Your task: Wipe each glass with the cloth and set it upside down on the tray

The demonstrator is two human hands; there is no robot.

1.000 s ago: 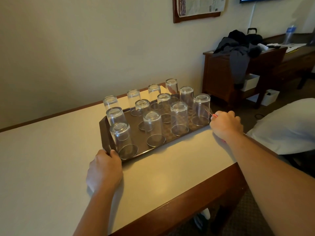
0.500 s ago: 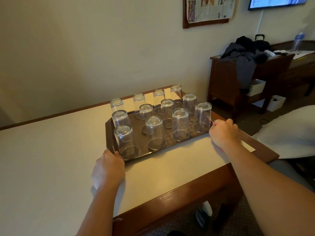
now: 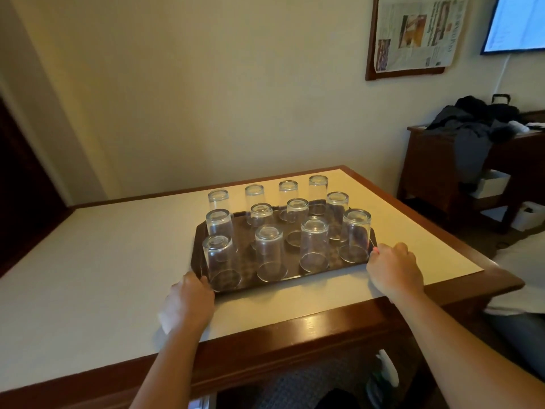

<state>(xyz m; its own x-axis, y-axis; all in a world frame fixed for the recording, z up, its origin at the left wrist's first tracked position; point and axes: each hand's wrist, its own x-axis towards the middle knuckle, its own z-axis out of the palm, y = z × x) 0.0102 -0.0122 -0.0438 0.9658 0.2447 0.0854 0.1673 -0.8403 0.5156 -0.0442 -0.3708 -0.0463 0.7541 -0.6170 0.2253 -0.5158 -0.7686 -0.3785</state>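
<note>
My left hand (image 3: pixel 188 302) grips the near left corner of the dark tray (image 3: pixel 292 277), fingers curled shut on its rim. My right hand (image 3: pixel 393 268) is clamped on the near right corner the same way. The tray sits flat on the counter (image 3: pixel 97 261), towards its right end. Twelve clear glasses (image 3: pixel 267 252) stand on it upside down, in rows, apart from one another. No cloth in view.

tray (image 3: pixel 295 279) on table (image 3: pixel 103 261) | glasses (image 3: pixel 267 253) inverted on tray | hands at tray's ends
</note>
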